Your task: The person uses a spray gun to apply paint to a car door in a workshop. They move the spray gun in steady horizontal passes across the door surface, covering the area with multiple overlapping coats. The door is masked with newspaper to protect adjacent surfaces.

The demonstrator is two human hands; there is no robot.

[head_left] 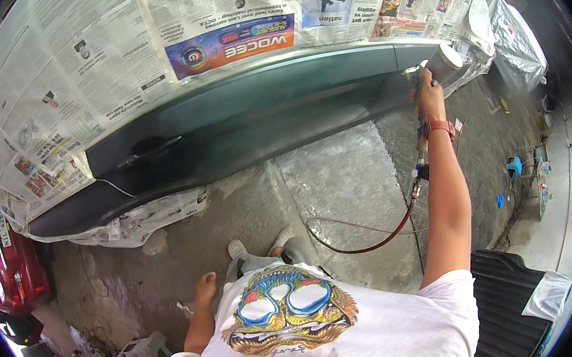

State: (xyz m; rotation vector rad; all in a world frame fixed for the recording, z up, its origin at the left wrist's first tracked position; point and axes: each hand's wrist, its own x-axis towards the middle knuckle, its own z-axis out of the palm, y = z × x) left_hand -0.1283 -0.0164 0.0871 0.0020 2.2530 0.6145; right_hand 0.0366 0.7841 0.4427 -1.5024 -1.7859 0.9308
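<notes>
Spray gun with grey, pale-lidded cylindrical cup (446, 62) was gripped in closed right hand (433, 96), near right end of glossy dark-green car side panel (250, 120). Left hand (207, 284) was held low, loosely curled; contents could not be told.

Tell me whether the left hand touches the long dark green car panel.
No, the left hand hangs low, with bare floor showing between it and the panel.
</notes>
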